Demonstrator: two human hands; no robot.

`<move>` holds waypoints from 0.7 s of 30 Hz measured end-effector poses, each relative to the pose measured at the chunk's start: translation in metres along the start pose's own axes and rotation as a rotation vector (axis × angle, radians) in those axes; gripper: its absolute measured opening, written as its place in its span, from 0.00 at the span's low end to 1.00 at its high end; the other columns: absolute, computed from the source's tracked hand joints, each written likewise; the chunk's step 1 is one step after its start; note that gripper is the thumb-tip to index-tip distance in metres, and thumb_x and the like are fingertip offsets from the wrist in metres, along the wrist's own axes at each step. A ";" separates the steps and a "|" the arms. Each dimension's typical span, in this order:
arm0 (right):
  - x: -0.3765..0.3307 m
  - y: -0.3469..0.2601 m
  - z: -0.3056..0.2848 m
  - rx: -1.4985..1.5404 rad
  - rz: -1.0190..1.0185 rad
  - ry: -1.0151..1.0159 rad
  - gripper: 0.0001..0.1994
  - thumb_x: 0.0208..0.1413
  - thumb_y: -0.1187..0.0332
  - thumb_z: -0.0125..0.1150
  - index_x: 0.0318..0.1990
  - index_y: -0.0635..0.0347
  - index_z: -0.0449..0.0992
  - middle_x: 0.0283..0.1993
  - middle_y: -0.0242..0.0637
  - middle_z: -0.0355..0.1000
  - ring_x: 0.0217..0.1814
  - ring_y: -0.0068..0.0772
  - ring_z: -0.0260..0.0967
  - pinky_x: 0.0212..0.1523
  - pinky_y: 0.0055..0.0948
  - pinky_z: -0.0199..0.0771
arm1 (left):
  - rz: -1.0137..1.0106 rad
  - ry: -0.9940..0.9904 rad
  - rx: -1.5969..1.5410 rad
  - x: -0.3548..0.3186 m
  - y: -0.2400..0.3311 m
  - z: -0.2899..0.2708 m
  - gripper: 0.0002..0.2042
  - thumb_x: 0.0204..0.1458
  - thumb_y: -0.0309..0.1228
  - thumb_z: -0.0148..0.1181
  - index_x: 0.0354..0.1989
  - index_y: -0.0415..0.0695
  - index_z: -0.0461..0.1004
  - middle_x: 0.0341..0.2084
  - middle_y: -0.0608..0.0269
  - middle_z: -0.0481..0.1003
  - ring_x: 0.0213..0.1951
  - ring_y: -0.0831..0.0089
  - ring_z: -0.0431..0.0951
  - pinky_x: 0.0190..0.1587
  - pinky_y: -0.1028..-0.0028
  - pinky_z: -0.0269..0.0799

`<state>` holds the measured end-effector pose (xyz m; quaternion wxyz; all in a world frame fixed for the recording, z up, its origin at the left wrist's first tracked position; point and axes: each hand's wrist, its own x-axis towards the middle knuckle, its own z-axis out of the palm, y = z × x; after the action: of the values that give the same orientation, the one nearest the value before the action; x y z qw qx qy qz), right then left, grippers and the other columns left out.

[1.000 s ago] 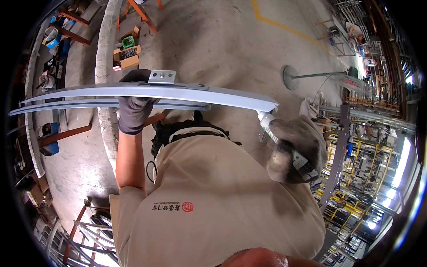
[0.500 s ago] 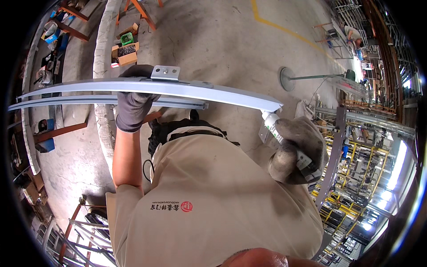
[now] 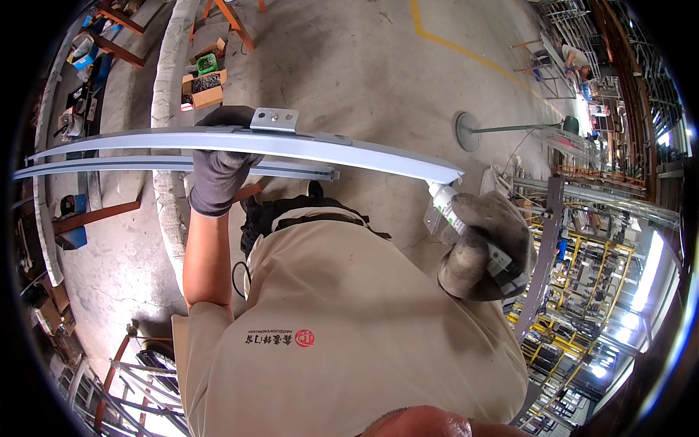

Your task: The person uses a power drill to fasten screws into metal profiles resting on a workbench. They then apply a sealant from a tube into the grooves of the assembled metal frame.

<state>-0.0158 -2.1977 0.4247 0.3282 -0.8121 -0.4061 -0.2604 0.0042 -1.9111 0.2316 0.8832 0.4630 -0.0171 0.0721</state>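
Note:
My left hand (image 3: 218, 178), in a dark grey glove, is closed around a long light-grey metal profile (image 3: 342, 148) that spans the view from left to right. A small silver bracket with holes (image 3: 274, 120) stands on the profile just right of that hand. My right hand (image 3: 486, 244), in a worn grey glove, grips a white bottle or tube with green marks (image 3: 445, 202). The tube's pale tip touches or nearly touches the profile's right end. Below the tube shows a small metal plate with a hole (image 3: 431, 220). A second grey profile (image 3: 131, 164) lies beyond my left hand.
A wrapped pale beam (image 3: 167, 80) runs along the left, on orange-brown legs (image 3: 237, 29). Beside it sit a cardboard box of small dark parts (image 3: 211, 96) and a green container (image 3: 208, 63). A round-based stand (image 3: 467, 131), yellow racks (image 3: 568, 291) and another person (image 3: 577, 58) are at right.
The view has shifted very slightly. Both hands keep their grip, and the tube stays at the profile's right end.

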 end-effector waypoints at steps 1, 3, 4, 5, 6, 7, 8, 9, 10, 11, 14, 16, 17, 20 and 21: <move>0.000 0.000 -0.001 -0.001 0.004 -0.008 0.16 0.65 0.63 0.57 0.41 0.74 0.74 0.29 0.45 0.76 0.17 0.25 0.66 0.21 0.25 0.61 | 0.015 0.006 -0.005 0.000 0.002 0.003 0.29 0.47 0.48 0.76 0.46 0.35 0.75 0.28 0.61 0.77 0.27 0.76 0.74 0.29 0.75 0.69; -0.001 -0.003 -0.003 0.016 0.051 -0.024 0.16 0.65 0.64 0.56 0.41 0.74 0.74 0.29 0.45 0.76 0.18 0.25 0.66 0.21 0.25 0.62 | 0.033 0.016 -0.004 0.001 0.003 0.007 0.29 0.47 0.47 0.76 0.45 0.33 0.76 0.26 0.63 0.77 0.24 0.78 0.72 0.26 0.77 0.66; -0.002 -0.004 -0.004 0.023 0.076 -0.021 0.16 0.65 0.64 0.57 0.41 0.74 0.74 0.29 0.45 0.76 0.18 0.25 0.66 0.21 0.25 0.62 | 0.034 0.012 -0.002 0.001 0.003 0.007 0.29 0.47 0.47 0.76 0.45 0.33 0.76 0.26 0.63 0.77 0.24 0.78 0.72 0.26 0.77 0.66; -0.004 -0.005 -0.003 0.032 0.099 0.001 0.16 0.65 0.63 0.57 0.41 0.74 0.74 0.29 0.44 0.76 0.18 0.25 0.66 0.21 0.25 0.62 | 0.036 0.007 0.001 0.002 0.003 0.008 0.29 0.47 0.47 0.76 0.45 0.33 0.76 0.26 0.63 0.77 0.24 0.78 0.72 0.26 0.77 0.66; -0.005 -0.005 -0.002 0.041 0.098 0.019 0.16 0.64 0.63 0.57 0.41 0.74 0.75 0.29 0.44 0.76 0.18 0.25 0.66 0.22 0.25 0.62 | 0.038 -0.003 0.001 0.002 0.004 0.009 0.29 0.48 0.47 0.76 0.45 0.33 0.76 0.26 0.63 0.77 0.24 0.78 0.72 0.26 0.77 0.66; -0.004 -0.004 0.001 0.053 0.094 0.035 0.16 0.64 0.63 0.57 0.41 0.73 0.75 0.29 0.44 0.76 0.18 0.25 0.66 0.22 0.24 0.62 | 0.041 -0.003 0.004 0.002 0.004 0.008 0.29 0.47 0.46 0.77 0.45 0.33 0.76 0.26 0.63 0.77 0.24 0.78 0.72 0.26 0.77 0.66; -0.002 -0.002 0.003 0.065 0.065 0.046 0.16 0.64 0.63 0.57 0.41 0.72 0.75 0.29 0.43 0.76 0.18 0.25 0.66 0.21 0.24 0.61 | 0.043 -0.003 0.008 0.002 0.004 0.007 0.29 0.47 0.46 0.77 0.45 0.33 0.76 0.26 0.63 0.77 0.24 0.78 0.72 0.26 0.77 0.66; -0.001 -0.001 0.001 0.118 0.085 -0.007 0.14 0.63 0.64 0.58 0.41 0.71 0.76 0.29 0.43 0.76 0.18 0.25 0.66 0.21 0.24 0.62 | 0.044 0.002 0.016 0.002 0.003 0.006 0.29 0.47 0.46 0.77 0.45 0.32 0.76 0.27 0.63 0.77 0.24 0.78 0.72 0.26 0.77 0.66; 0.001 0.000 -0.002 0.170 0.109 -0.058 0.13 0.62 0.64 0.59 0.41 0.69 0.76 0.28 0.43 0.76 0.18 0.25 0.66 0.21 0.24 0.62 | 0.044 0.008 0.025 0.001 0.002 0.005 0.29 0.47 0.46 0.77 0.45 0.32 0.76 0.27 0.63 0.77 0.24 0.79 0.72 0.26 0.78 0.67; 0.003 0.001 -0.014 0.263 0.181 -0.176 0.11 0.60 0.66 0.60 0.41 0.68 0.77 0.28 0.42 0.76 0.18 0.26 0.67 0.21 0.25 0.63 | 0.024 0.002 0.083 0.001 0.000 -0.002 0.32 0.47 0.51 0.75 0.46 0.34 0.74 0.30 0.59 0.78 0.29 0.74 0.76 0.32 0.74 0.72; -0.002 -0.007 -0.014 0.267 0.242 -0.225 0.07 0.52 0.74 0.64 0.38 0.64 0.76 0.23 0.38 0.73 0.19 0.27 0.68 0.19 0.25 0.63 | -0.030 -0.019 0.199 0.002 -0.006 -0.017 0.37 0.46 0.61 0.71 0.47 0.36 0.71 0.37 0.51 0.81 0.38 0.66 0.83 0.42 0.67 0.81; -0.003 -0.010 -0.007 0.183 0.195 -0.201 0.08 0.47 0.79 0.65 0.36 0.63 0.76 0.20 0.35 0.70 0.18 0.26 0.67 0.17 0.25 0.63 | -0.042 -0.015 0.193 0.002 -0.006 -0.018 0.36 0.46 0.60 0.71 0.48 0.37 0.71 0.37 0.52 0.81 0.38 0.66 0.83 0.43 0.67 0.81; -0.001 -0.009 -0.005 0.144 0.153 -0.210 0.10 0.44 0.80 0.67 0.35 0.63 0.76 0.19 0.34 0.69 0.18 0.25 0.66 0.16 0.25 0.62 | -0.045 -0.010 0.182 0.001 -0.007 -0.020 0.36 0.46 0.60 0.71 0.48 0.37 0.71 0.37 0.52 0.81 0.38 0.66 0.83 0.43 0.67 0.81; -0.001 -0.006 0.005 0.029 0.032 -0.109 0.13 0.40 0.81 0.68 0.36 0.62 0.76 0.20 0.33 0.68 0.17 0.24 0.64 0.15 0.25 0.60 | -0.051 -0.017 0.128 0.000 -0.010 -0.021 0.35 0.46 0.58 0.72 0.48 0.38 0.71 0.37 0.52 0.81 0.39 0.66 0.83 0.44 0.66 0.81; -0.003 -0.005 0.009 -0.009 -0.007 -0.055 0.14 0.38 0.82 0.69 0.36 0.62 0.77 0.20 0.34 0.68 0.17 0.24 0.63 0.15 0.25 0.59 | -0.054 -0.016 0.134 0.001 -0.010 -0.020 0.35 0.46 0.58 0.72 0.48 0.39 0.71 0.37 0.52 0.81 0.39 0.66 0.83 0.44 0.66 0.80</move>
<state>-0.0200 -2.1899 0.4186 0.3122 -0.8192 -0.4164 -0.2409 0.0055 -1.9002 0.2117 0.8516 0.5221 -0.0069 0.0455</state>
